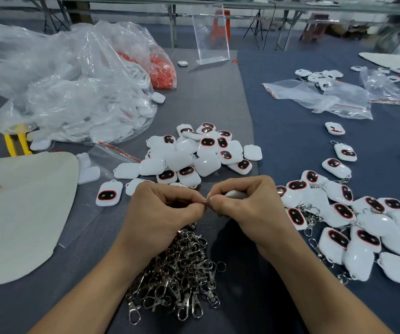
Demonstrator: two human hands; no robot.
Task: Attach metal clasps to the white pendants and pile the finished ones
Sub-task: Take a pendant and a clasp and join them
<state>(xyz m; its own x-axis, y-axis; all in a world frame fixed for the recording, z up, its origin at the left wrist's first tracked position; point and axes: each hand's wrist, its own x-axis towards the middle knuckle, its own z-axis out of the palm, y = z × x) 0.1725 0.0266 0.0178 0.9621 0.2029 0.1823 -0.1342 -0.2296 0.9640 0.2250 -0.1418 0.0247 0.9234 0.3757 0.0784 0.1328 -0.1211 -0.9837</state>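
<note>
My left hand (167, 213) pinches a small metal ring at its fingertips, just above a heap of silver clasps (182, 268). Fingertip to fingertip with it, my right hand (244, 208) holds a white pendant (236, 194), mostly hidden under its curled fingers, and pinches the same ring. Behind my hands lies a pile of white pendants without clasps (194, 153), several showing dark oval faces with red rims. To the right spreads a pile of pendants with clasps attached (353, 218).
A big clear bag of white pendants (78, 92) and a bag of red parts (162, 68) lie at the back left. Empty zip bags (326, 97), a clear acrylic stand (212, 37), a beige sheet (20, 208) and yellow-handled pliers (17, 143) also sit on the grey-blue table.
</note>
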